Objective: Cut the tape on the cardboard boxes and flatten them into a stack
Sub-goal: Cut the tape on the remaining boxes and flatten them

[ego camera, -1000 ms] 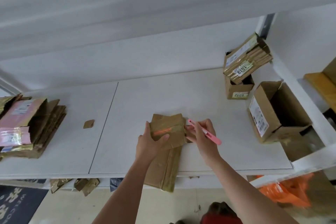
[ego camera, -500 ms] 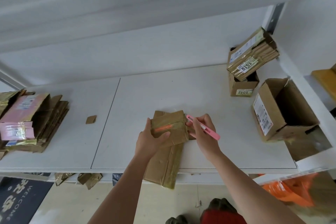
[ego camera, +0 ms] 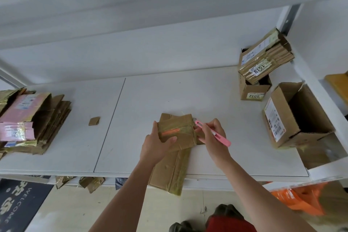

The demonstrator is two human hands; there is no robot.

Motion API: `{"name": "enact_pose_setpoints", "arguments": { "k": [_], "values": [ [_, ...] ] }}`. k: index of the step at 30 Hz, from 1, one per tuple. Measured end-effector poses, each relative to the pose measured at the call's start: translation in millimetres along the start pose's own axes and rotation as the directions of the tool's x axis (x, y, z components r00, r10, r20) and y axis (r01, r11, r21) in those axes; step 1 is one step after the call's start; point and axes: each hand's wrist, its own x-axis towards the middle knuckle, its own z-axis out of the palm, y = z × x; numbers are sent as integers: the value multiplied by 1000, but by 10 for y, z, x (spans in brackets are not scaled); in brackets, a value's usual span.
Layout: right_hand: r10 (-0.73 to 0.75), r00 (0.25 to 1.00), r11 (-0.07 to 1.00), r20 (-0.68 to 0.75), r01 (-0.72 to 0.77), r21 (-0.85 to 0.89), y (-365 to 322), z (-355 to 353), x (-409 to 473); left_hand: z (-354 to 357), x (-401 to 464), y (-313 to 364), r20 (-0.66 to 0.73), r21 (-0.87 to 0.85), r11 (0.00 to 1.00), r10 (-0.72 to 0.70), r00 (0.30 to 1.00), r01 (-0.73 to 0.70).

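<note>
Parcel-handling or storeroom space, likely the back room of a small shop or a pickup point. White shelving: a long white surface (ego camera: 169, 90) under the hands (ego camera: 156, 143), another shelf board overhead. Left of the hands, a pile of flattened cartons (ego camera: 35, 124), some with pink shipping labels. Right of the hands, opened cardboard boxes (ego camera: 293, 117) bearing printed labels and numbered stickers, "6042" and "1519". Below the surface edge, tape and cardboard scraps (ego camera: 90, 183) on a tiled floor. Dark "WELCOME" mat (ego camera: 17, 205) at lower left. Orange plastic bag (ego camera: 299, 199) at lower right.
</note>
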Motion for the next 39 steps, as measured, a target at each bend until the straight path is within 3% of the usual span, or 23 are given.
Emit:
{"name": "enact_pose_setpoints", "arguments": {
  "k": [9, 17, 25, 29, 34, 39],
  "values": [
    [-106, 993, 984, 48, 112, -137, 97, -60, -179, -46, -27, 43, 19, 20, 1000, 7, 1000, -7],
    [-234, 953, 937, 193, 274, -215, -59, -124, -348, -47, -53, 72, 28, 7, 1000, -6, 1000, 6],
    [-223, 933, 908, 283, 304, -289, -17, -300, -495, -41, -18, 73, 8, -22, 1000, -4, 1000, 5],
    [-162, 979, 964, 123, 183, -191, 37, -317, -541, -80, -38, 85, -20, -143, 989, -47, 999, 44],
    [-16, 1000, 999, -15, 16, 46, -14, -140, -478, -178, -92, 231, -16, -151, 984, -97, 995, 94],
    [-47, 994, 988, -100, 61, 142, -148, 67, -290, -257, -95, 355, -30, -310, 945, -122, 992, 107]
  ]
}}
